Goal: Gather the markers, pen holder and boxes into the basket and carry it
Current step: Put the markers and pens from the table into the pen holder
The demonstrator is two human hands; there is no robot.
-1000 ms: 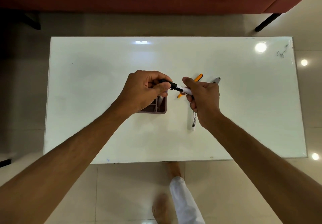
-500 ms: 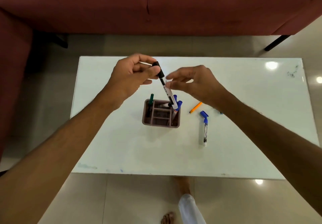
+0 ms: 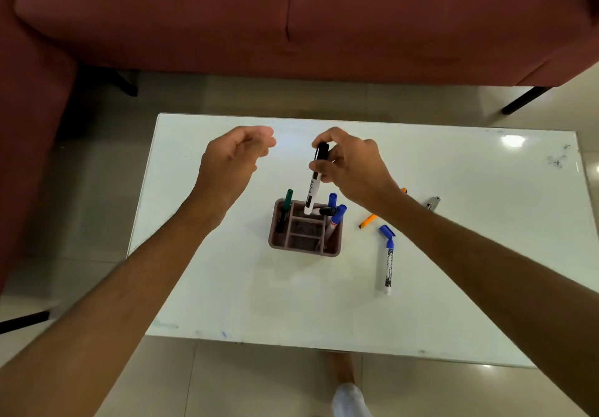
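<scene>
Black-capped marker (image 3: pixel 313 186) pinched near cap by right hand (image 3: pixel 351 165) fingers, long axis near vertical, lower end entering back compartment of pen holder (image 3: pixel 304 230) on desk (image 3: pixel 453 189). Left hand (image 3: pixel 231 163) beside, loosely curled, empty.

A glossy white rectangular surface (image 3: pixel 227 287) stands on a pale tiled floor (image 3: pixel 259 384). At twelve o'clock beyond it sits a dark red upholstered sofa (image 3: pixel 291 17) on black legs. A small grey metal clip (image 3: pixel 432 204) lies at three o'clock.
</scene>
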